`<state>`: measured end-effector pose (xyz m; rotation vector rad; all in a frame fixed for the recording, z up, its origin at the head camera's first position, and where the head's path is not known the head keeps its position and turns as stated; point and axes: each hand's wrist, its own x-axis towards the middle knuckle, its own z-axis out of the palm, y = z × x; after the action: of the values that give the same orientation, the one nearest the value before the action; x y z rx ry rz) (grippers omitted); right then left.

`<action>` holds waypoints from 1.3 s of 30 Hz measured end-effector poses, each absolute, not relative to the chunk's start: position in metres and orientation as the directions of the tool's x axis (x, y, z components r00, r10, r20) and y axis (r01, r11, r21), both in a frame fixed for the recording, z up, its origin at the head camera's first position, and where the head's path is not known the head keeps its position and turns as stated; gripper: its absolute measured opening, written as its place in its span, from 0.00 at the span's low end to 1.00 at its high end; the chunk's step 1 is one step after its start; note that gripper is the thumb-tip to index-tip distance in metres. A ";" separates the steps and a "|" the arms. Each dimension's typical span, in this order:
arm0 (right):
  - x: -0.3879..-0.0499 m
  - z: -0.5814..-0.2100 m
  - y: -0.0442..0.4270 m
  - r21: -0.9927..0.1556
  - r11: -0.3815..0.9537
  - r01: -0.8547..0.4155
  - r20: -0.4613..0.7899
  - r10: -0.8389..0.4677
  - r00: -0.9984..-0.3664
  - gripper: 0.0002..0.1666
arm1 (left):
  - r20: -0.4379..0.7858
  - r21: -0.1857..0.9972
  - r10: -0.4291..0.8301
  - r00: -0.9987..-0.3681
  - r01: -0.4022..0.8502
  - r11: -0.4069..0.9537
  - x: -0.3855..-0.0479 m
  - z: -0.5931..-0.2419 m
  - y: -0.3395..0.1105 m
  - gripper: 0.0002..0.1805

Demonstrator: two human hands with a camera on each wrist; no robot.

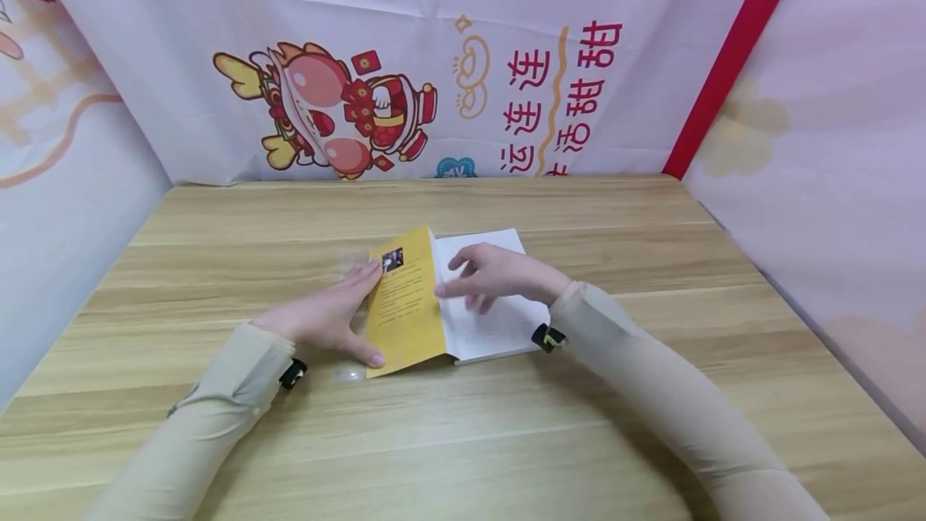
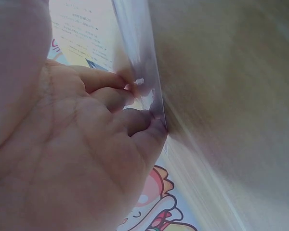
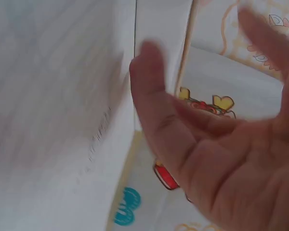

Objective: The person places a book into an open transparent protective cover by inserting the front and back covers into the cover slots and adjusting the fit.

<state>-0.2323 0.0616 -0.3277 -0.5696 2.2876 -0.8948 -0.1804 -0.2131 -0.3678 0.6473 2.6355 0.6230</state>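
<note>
A book lies spread on the table, its yellow cover flap point(image 1: 405, 304) to the left and a white page point(image 1: 499, 328) to the right. Clear plastic film point(image 1: 349, 372) sticks out past the flap's left edge. My left hand point(image 1: 325, 316) rests there, thumb on the flap's lower corner and fingers along its upper left side. In the left wrist view, the fingertips point(image 2: 151, 120) touch the clear film. Over the white page, my right hand point(image 1: 499, 276) holds nothing, its fingers loosely bent and the thumb near the fold. Faint print shows on the page in the right wrist view.
The wooden table point(image 1: 434, 457) extends around the book on all sides. A white cloth point(image 1: 448, 63) with cartoon figures and red characters hangs behind its far edge. More printed cloth lines the left and right sides. Dark wrist cameras point(image 1: 548, 338) sit under both sleeves.
</note>
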 end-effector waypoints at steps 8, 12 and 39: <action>-0.239 -0.336 0.060 -0.806 0.565 0.175 -0.511 -0.517 -0.687 0.18 | -0.249 0.492 0.494 -0.833 0.330 0.805 -0.181 -0.366 -0.212 0.80; -0.241 -0.341 0.057 -0.809 0.540 0.233 -0.532 -0.503 -0.681 0.17 | -0.252 0.491 0.496 -0.831 0.332 0.806 -0.181 -0.367 -0.211 0.80; -0.237 -0.338 0.048 -0.804 0.526 0.279 -0.522 -0.398 -0.754 0.16 | -0.238 0.483 0.502 -0.832 0.347 0.804 -0.181 -0.368 -0.211 0.79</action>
<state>-0.2373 0.0476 -0.3375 -0.0968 2.0755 -1.2583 -0.1811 -0.2113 -0.3682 0.6430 2.6349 0.6082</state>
